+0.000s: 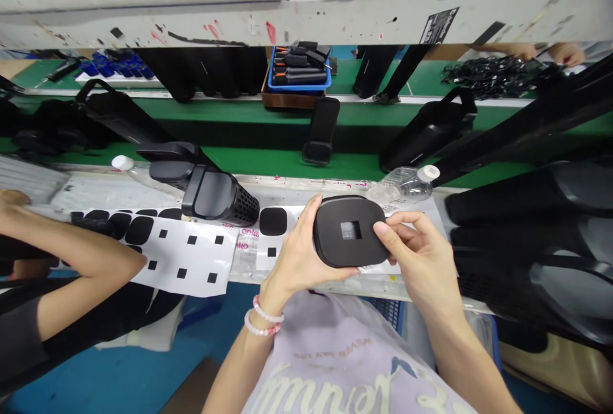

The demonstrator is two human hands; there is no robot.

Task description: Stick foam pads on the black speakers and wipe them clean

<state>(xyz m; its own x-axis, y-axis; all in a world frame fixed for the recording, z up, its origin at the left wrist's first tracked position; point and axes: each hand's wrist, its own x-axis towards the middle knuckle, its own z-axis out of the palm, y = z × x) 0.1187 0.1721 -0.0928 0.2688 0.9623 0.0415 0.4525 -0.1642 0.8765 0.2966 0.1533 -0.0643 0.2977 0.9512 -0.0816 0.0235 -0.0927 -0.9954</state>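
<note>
A black rounded-square plastic part (349, 232) with a small square window in its face is held up over the bench. My left hand (297, 248) grips its left side, with beaded bracelets on the wrist. My right hand (416, 254) holds its right edge between thumb and fingers. Just left of my left hand, a white backing sheet (186, 257) carries black square and rounded-square stickers. A black device with a perforated end (211, 193) lies on its side beyond that sheet.
A plastic water bottle (405, 185) lies behind the part. A co-worker's arm (81, 254) reaches in from the left. Large black housings (527, 241) crowd the right. A green conveyor belt (287, 161) runs behind, with a blue tray of black parts (299, 69) and another person's hands (546, 52) beyond.
</note>
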